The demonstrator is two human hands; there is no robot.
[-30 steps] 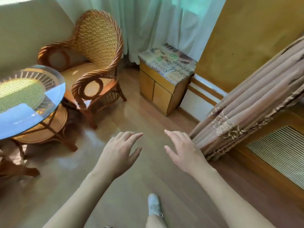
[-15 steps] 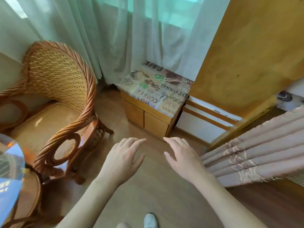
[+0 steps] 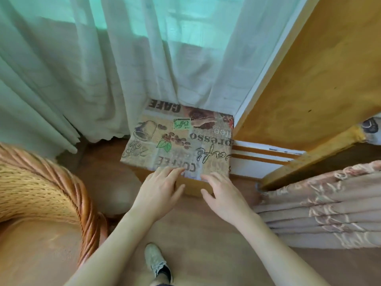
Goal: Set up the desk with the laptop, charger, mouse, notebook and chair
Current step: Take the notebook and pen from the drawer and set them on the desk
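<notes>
A small wooden cabinet (image 3: 191, 187) stands against the window wall, topped with a coffee-print cloth (image 3: 177, 141). My left hand (image 3: 158, 193) and my right hand (image 3: 222, 197) are both stretched out over the cabinet's near edge, fingers spread, holding nothing. The left fingertips touch the front edge of the cloth. A wicker chair (image 3: 45, 195) fills the lower left. No laptop, charger, mouse or notebook is in sight.
Sheer white curtains (image 3: 103, 69) hang behind the cabinet. A yellow wall panel (image 3: 309, 79) rises at right, with a bundled beige drape (image 3: 321, 207) below it. My shoe (image 3: 155, 259) rests on the wooden floor (image 3: 195, 244).
I have moved toward the cabinet and the view tilted down. The glass table has left the view. Both hands now reach the cabinet's front edge.
</notes>
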